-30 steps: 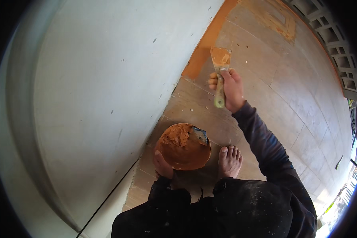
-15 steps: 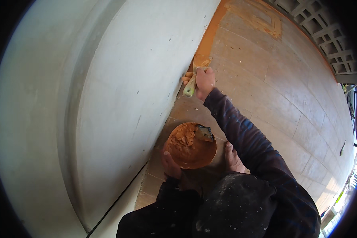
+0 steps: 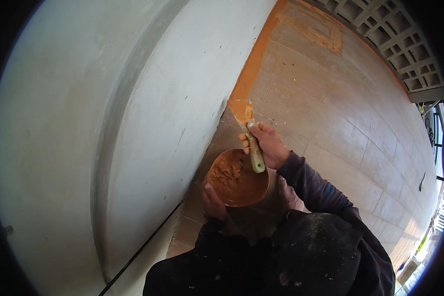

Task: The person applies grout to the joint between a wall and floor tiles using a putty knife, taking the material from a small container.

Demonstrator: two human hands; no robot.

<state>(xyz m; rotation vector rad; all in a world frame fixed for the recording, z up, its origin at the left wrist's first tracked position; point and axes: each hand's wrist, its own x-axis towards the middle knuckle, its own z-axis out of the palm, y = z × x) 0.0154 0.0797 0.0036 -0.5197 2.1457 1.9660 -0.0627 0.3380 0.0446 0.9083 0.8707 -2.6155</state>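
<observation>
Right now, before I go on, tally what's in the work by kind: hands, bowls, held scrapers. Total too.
Hands: 2, the left hand at the bowl and the right hand around the scraper
Bowls: 1
Held scrapers: 1
Total: 4

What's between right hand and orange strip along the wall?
The scraper's orange-smeared blade lies between right hand and orange strip, in the head view.

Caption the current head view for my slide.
Right hand gripping an orange-smeared putty knife, left hand holding a bowl of orange paste beside a white wall.
</observation>
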